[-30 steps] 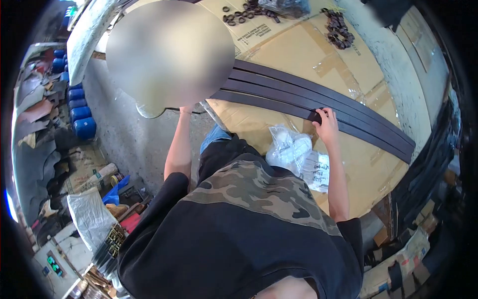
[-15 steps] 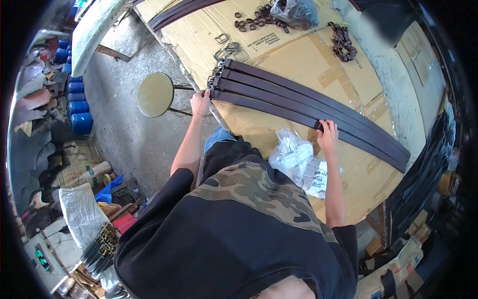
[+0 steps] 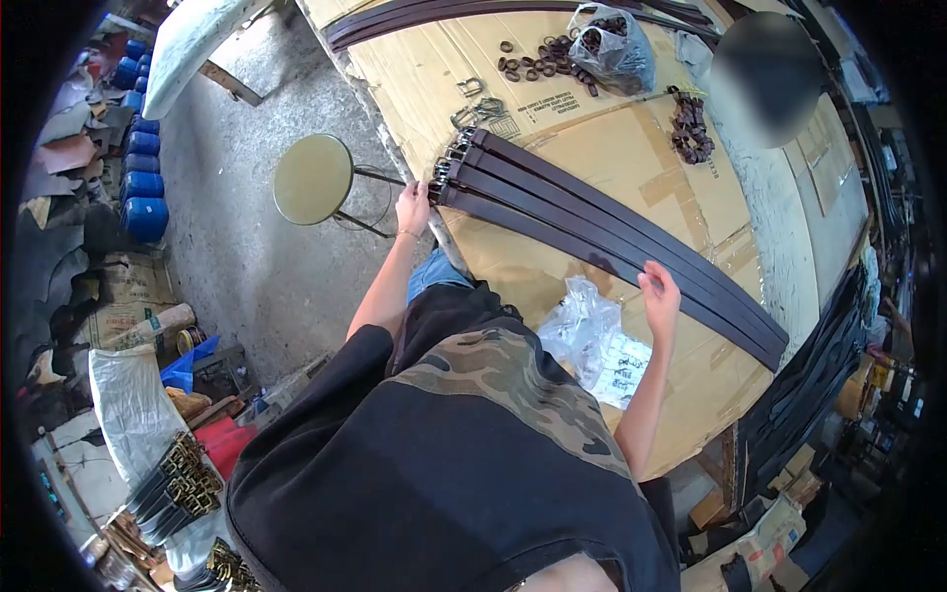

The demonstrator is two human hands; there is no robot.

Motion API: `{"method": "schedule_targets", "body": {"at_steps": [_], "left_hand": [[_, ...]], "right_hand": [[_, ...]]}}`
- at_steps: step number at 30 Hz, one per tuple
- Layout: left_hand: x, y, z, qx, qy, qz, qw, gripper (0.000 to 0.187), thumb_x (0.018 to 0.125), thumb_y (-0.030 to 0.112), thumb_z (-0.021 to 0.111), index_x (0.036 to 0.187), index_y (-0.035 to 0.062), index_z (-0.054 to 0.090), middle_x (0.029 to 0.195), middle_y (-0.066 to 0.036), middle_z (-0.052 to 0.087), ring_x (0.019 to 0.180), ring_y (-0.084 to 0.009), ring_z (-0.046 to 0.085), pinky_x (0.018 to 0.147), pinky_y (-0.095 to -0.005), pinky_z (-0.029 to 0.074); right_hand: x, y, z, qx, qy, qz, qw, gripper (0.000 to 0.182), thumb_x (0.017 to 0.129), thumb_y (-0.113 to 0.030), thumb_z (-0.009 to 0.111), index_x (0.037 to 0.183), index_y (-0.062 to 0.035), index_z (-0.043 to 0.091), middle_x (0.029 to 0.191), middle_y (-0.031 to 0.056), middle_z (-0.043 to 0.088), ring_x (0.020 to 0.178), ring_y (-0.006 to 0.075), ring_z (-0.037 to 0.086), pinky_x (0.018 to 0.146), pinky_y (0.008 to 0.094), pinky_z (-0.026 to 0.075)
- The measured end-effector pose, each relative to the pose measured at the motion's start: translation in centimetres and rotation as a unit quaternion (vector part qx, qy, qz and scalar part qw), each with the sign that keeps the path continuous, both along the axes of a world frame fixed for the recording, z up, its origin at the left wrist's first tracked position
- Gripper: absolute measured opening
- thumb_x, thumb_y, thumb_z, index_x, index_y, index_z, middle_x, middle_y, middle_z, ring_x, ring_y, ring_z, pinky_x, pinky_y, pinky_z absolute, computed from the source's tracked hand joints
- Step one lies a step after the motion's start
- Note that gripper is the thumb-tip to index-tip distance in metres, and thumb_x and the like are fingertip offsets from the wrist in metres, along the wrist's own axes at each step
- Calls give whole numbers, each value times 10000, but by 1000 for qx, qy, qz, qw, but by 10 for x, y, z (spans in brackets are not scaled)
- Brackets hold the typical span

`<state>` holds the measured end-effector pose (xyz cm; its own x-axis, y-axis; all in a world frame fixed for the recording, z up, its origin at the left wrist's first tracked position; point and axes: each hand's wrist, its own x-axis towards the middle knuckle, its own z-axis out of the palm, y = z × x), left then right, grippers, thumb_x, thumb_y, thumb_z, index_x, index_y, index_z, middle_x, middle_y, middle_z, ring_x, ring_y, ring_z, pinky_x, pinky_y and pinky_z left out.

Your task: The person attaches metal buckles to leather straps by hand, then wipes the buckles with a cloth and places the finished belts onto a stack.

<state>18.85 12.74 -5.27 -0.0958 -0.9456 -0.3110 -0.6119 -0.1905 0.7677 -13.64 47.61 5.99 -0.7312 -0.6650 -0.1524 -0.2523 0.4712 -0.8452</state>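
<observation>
Several dark brown belts (image 3: 612, 222) lie side by side in a fan on the cardboard, their metal buckles (image 3: 456, 158) gathered at the left end. My left hand (image 3: 412, 209) is closed at the buckle end of the nearest belt, beside the table edge; its fingertips are partly hidden. Over the front edge of the belts hovers my right hand (image 3: 660, 296), fingers loosely bent and apart, with nothing visible in them. A clear plastic bag (image 3: 582, 326) and a white printed sheet (image 3: 623, 367) rest in front of the belts, left of my right forearm.
Farther back are loose brown belt loops (image 3: 538, 67), a plastic bag of loops (image 3: 619, 49), a strung bunch of loops (image 3: 691, 128) and loose buckles (image 3: 473, 107). A round stool (image 3: 313, 180) stands left of the table. Another person's blurred head (image 3: 767, 79) appears across it.
My right hand has let go of the belt and lifted slightly toward me. My left hand stays at the buckle end. The view has shifted a little.
</observation>
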Motion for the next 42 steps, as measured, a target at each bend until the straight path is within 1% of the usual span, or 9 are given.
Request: {"method": "schedule_targets", "body": {"at_steps": [3,6,12,15,19,24,31,40,42], "left_hand": [[16,-9,-28,41,100,20,994,365,900,335,502,1033,10,602,784,-63,623,701,-132,589,639,-278,515],[29,-14,-14,80,114,-20,990,340,896,273,492,1100,13,573,910,-49,634,783,-130,602,662,-268,522],[54,-25,-22,15,128,-128,983,470,706,126,664,1139,-18,550,969,-156,650,846,-230,642,766,-319,512],[46,-21,2,-171,-61,-276,944,654,611,244,782,1170,23,524,1122,-178,578,1072,-334,534,897,-402,456],[26,-36,24,-180,-27,-351,919,605,591,300,787,1088,56,545,990,-150,574,999,-341,529,866,-414,457],[25,-76,37,-67,-75,-482,870,681,603,385,787,1115,28,513,1035,-177,574,997,-350,564,832,-417,481],[20,-110,21,-25,-65,-607,792,862,625,279,753,1275,-69,306,1125,-262,503,1029,-394,547,867,-424,485],[24,-151,-5,143,100,-635,753,558,607,168,773,1084,1,536,914,-104,609,854,-203,621,766,-315,504],[28,-170,10,181,83,-579,790,498,677,200,746,1087,-23,571,891,-105,654,814,-180,636,755,-298,509]], "right_hand": [[28,-4,24,-45,-57,-7,997,276,852,-94,616,1107,10,587,1080,89,613,962,150,574,827,283,467],[62,-21,43,-81,-120,2,989,271,858,-89,611,1106,16,585,1077,94,608,963,152,572,835,281,469],[142,-92,41,-90,-182,74,976,287,845,-98,636,1106,8,585,1036,94,625,934,150,592,821,276,476],[175,-123,18,-11,-219,155,963,308,845,-135,646,1114,2,583,975,80,646,879,149,612,803,271,483],[210,-153,-57,5,-290,139,947,324,853,-165,644,1123,1,578,958,78,649,843,147,618,756,267,491],[248,-201,-91,0,-436,-125,891,311,857,-181,642,1104,-5,577,897,57,643,754,96,594,629,221,450],[284,-220,-92,3,-367,-245,897,333,857,-187,620,1142,-28,552,905,42,623,761,102,585,640,230,454],[305,-173,-114,-103,-351,-420,830,316,886,-177,583,1149,-11,533,951,88,622,751,132,586,640,260,485],[302,-143,-139,-32,-183,-446,876,244,875,-168,589,1043,7,567,908,100,625,729,138,584,599,287,479]]}}
